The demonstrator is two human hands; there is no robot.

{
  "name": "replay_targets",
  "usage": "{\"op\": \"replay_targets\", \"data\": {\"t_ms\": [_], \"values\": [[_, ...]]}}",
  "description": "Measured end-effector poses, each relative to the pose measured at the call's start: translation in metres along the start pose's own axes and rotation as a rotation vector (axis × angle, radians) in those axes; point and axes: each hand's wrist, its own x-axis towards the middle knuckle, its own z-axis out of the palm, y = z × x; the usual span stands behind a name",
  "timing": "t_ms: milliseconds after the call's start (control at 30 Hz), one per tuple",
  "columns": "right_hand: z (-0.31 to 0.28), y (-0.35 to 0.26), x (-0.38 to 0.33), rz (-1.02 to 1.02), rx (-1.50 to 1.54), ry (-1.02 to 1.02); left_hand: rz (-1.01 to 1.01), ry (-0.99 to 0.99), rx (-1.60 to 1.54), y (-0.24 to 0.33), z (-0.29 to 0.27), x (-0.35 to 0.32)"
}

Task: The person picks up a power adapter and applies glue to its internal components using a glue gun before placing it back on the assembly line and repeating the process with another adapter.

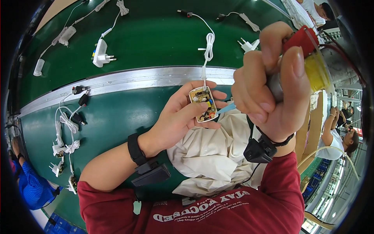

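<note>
Head view looks down on my two hands above a green work surface [128, 113]. My left hand [183, 117] is clamped around a small open white charger shell [203, 103], thumb along its lower edge and fingers curled behind it. That shell is the one container here: it lies face up in my grip, and inside it sits a circuit board with small parts, among them a yellow block and some red and dark pieces. A thin white cable [209, 46] runs from the top of the shell up across a metal strip [117, 80] and onto the green belt [156, 35] beyond.

My right hand [269, 89] is closed tight on a dispensing tool [307, 58] with a grey barrel, a red cap and a yellow section near the top. Its pale blue nozzle [227, 108] points left and ends right at the right edge of the open shell; whether it touches the board I cannot tell.

Under both hands a crumpled cream cloth [210, 156] lies on the surface. Each wrist wears a black band with a small black box on it. To my left, several white plug adapters with bundled cables [64, 136] lie on the green surface, and more white chargers [100, 52] rest on the belt beyond the strip. Another person in a white top [331, 144] sits to the right
</note>
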Motion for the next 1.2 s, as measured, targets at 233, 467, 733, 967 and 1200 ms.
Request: {"op": "replay_targets", "data": {"t_ms": [233, 467, 733, 967, 1200], "values": [[-0.016, 0.016, 0.008, -0.152, -0.062, -0.149, -0.049, -0.048, -0.164, -0.002, 0.003, 0.004], [-0.021, 0.026, 0.011, -0.244, -0.121, -0.189, -0.048, -0.102, -0.19, -0.003, 0.002, 0.006], [-0.024, 0.02, 0.013, -0.147, -0.051, -0.229, -0.052, -0.102, -0.224, -0.001, 0.002, 0.008], [-0.022, 0.01, 0.011, -0.143, -0.036, -0.169, 0.02, -0.04, -0.07, 0.005, 0.005, 0.017], [-0.013, 0.015, 0.007, -0.135, 0.093, -0.151, 0.722, 0.309, 1.957, 0.05, -0.021, 0.1]]}}
